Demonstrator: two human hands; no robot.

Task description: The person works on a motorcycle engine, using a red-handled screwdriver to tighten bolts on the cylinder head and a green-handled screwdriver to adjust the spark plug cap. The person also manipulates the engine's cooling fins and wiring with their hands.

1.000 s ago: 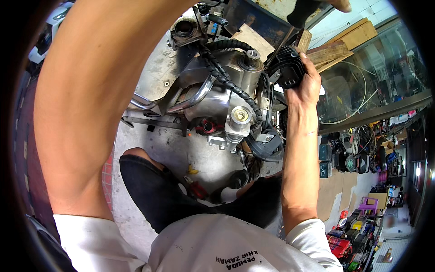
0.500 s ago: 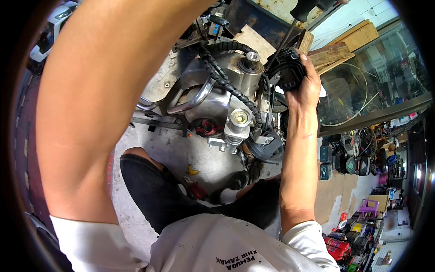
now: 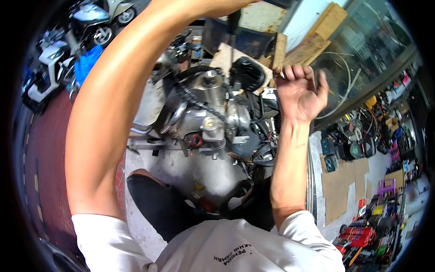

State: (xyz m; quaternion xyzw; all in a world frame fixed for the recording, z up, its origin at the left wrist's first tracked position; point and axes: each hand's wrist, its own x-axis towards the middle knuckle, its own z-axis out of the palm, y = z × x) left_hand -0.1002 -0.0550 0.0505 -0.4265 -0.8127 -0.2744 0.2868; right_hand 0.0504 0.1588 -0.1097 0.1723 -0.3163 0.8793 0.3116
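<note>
Grey concrete flooring (image 3: 176,170) spreads beneath this cluttered workshop, with white and pale-blue scooters (image 3: 90,16) parked at the upper left. Centred over it stands a silver metal assembly of cylinders, bent pipes and wrapped black cable (image 3: 192,120). To its right, the person's right hand (image 3: 299,95) is raised palm-up, its fingers loosely curled, thumb spread away, with nothing visible in the grasp. Only an edge of the left hand (image 3: 242,3) shows at the upper border, so I cannot tell how its fingers stand. Smaller than these is a black, ribbed, block-like part (image 3: 249,75) at the assembly's upper right; it looks stiff, probably has some weight, and may be slick if greasy, so its outer sides seem the surest hold. It lies just left of the right fingertips, apart from them. Slimmest is a dark, straight tool with a black handle (image 3: 234,21), below the left hand and blurred.
</note>
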